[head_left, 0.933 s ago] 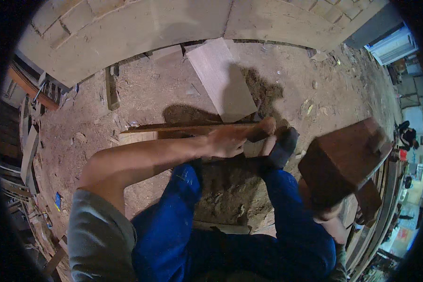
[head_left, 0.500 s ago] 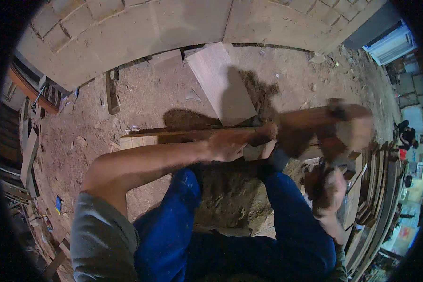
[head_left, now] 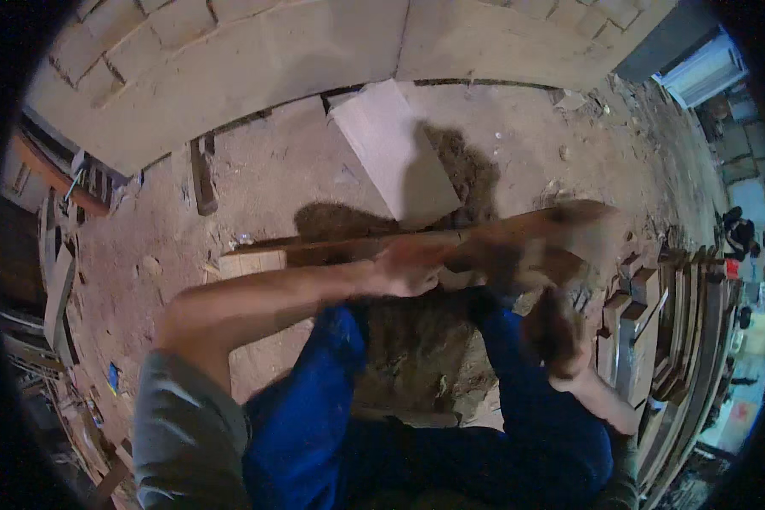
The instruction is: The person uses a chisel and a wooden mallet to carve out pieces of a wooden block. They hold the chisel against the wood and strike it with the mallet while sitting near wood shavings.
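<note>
A narrow wooden board [head_left: 331, 249] lies crosswise in front of my knees. My left hand [head_left: 406, 265] is closed over it near its right end, fingers partly blurred. My right hand [head_left: 569, 364] grips the lower, dark brown part of a tool [head_left: 552, 327] above my right knee. Smeared by motion, a long brown shape [head_left: 552, 223] stretches beyond that hand to the board's right end. Whether it all belongs to the tool, and what kind of tool it is, I cannot make out. My left forearm hides part of the board's near side.
A pale flat panel [head_left: 399, 153] lies on the dusty floor ahead. Beyond it runs a low wall [head_left: 314, 76]. Stacked timber [head_left: 680, 340] stands on the right, and loose planks [head_left: 58, 293] lie left. A person [head_left: 738, 234] is far off at right.
My right hand and the brown tool have moved left and slightly down, closer to the board's end. My left hand and the board stay nearly in place.
</note>
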